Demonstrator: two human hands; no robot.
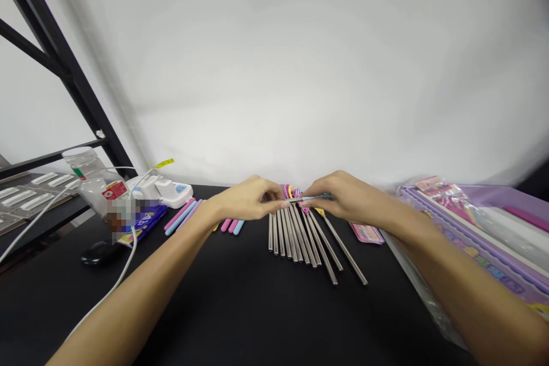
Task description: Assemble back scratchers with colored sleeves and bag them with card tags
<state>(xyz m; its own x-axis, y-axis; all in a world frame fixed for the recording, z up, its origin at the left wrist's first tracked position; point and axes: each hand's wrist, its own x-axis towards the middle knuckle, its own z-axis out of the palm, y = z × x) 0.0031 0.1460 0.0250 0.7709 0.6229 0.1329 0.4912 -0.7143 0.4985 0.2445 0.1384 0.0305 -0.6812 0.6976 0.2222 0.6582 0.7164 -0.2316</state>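
Both hands meet above the middle of the black table, just over a fan of several silver metal rods [300, 237] with pink and yellow tops. My left hand [253, 197] pinches the silver end of a thin stick. The blue part of that same stick [319, 197] lies in the closed fingers of my right hand [337, 194]. Left of the rods, several pink, blue and purple sticks [183, 217] lie in a group. More pink and blue sticks [231, 226] are partly hidden behind my left wrist.
At the left are a clear plastic jar [96, 183], a white power strip [171, 194] with a cable, a blue packet [148, 220] and a black mouse [100, 253]. A purple tray [493, 191] with packaging stands right, near a pink card [368, 233].
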